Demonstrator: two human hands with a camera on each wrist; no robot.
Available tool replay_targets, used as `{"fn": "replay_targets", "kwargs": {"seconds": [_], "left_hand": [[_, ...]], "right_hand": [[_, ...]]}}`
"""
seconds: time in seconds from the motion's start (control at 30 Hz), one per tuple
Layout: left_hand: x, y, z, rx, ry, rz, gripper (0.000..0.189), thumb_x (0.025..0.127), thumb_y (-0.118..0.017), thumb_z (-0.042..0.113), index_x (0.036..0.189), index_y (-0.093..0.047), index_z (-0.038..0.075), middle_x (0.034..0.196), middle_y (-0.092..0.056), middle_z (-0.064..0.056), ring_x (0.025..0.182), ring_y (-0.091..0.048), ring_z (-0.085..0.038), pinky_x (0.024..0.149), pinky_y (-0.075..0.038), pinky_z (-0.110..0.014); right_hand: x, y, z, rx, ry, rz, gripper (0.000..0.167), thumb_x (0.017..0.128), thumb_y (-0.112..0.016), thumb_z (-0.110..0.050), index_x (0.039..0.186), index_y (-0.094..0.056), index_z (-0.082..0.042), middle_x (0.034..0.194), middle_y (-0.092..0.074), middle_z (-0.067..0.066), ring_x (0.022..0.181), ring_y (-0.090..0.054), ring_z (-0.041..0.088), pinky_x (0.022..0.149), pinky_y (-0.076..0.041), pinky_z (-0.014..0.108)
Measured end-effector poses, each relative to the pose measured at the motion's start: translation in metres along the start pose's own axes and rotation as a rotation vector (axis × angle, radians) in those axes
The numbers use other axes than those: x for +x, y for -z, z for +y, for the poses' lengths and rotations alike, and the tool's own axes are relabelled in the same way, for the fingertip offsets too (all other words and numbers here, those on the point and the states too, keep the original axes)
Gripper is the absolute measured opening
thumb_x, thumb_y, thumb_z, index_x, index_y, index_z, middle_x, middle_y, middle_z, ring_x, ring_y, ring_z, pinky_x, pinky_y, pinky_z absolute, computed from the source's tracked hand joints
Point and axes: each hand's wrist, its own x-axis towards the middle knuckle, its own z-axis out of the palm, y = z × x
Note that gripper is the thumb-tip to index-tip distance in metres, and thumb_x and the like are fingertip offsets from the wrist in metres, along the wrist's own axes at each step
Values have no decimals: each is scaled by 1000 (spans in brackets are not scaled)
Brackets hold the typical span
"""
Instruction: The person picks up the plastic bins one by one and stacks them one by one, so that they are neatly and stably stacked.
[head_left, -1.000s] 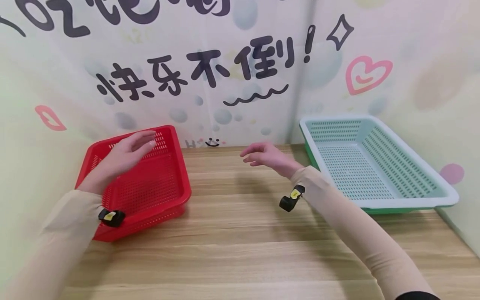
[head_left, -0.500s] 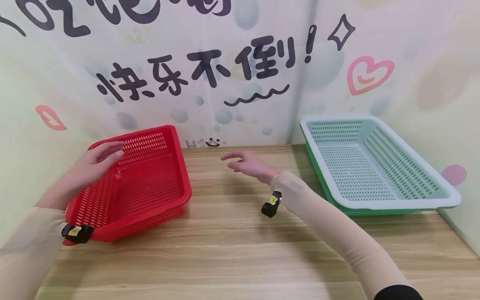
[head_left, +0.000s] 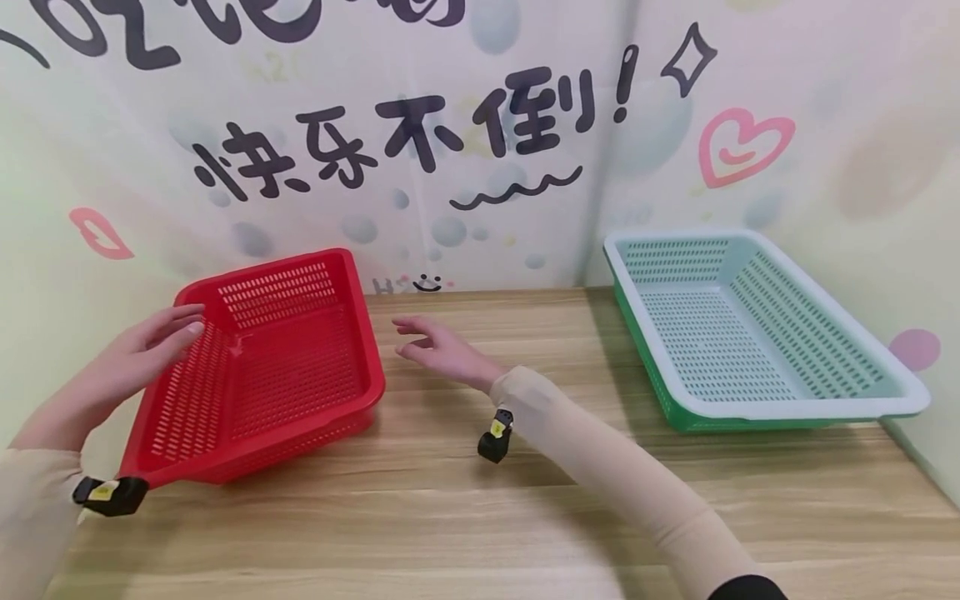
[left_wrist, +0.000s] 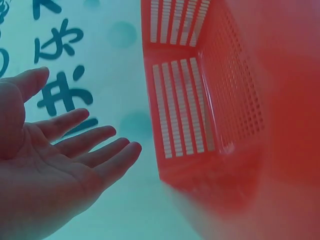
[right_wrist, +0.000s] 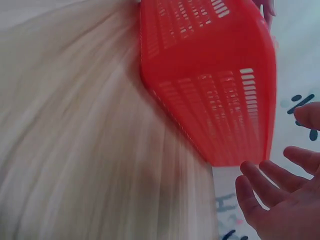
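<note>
In the head view a red perforated basket (head_left: 296, 367) sits at the left of the wooden table. My left hand (head_left: 123, 358) hovers at its left rim with nothing in it. The left wrist view shows that hand (left_wrist: 75, 155) palm up, its fingers spread, beside the slotted red wall (left_wrist: 180, 110). Just off the basket's right side is my right hand (head_left: 446, 350), also holding nothing. The right wrist view has this hand's fingers (right_wrist: 262, 185) extended near the red basket's corner (right_wrist: 215, 115); a gap shows in the head view.
On the right stands a pale blue basket (head_left: 847, 408) with a green one (head_left: 675, 408) under it. A printed cloth wall (head_left: 525, 225) closes off the back. Wooden tabletop (head_left: 465, 517) lies between the baskets and in front of them.
Both hands have moved left and slightly down. The left hand went from over the red basket to its left rim, while the right came close to its right side. The baskets stay put.
</note>
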Motion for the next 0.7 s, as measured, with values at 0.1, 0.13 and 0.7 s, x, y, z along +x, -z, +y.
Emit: {"fn": "replay_targets", "kwargs": {"seconds": [0.1,0.13,0.7], "left_hand": [[-5,3,-7,1,26,13,67,104,-37,34,149,-13,-9,140,-27,-38,119,-33,-55,81,-53,-46],[-6,4,-11,3,35,18,67,104,-37,34,149,-12,-10,140,-27,-39,119,-33,-56,83,-52,-52],[-22,-15,-81,-61,36,42,65,105,-37,30,153,-4,0,147,-13,-38,111,-51,-15,71,-48,-23]], "right_hand": [[3,-9,-1,6,27,1,53,97,-55,-17,147,-39,-8,143,-46,14,123,-52,29,94,-48,31],[4,-11,-1,5,38,1,54,97,-55,-17,148,-38,-8,144,-45,15,124,-51,30,95,-47,31],[5,-27,7,60,101,-22,55,101,-49,-25,152,-31,-17,151,-38,6,134,-40,23,97,-45,31]]}}
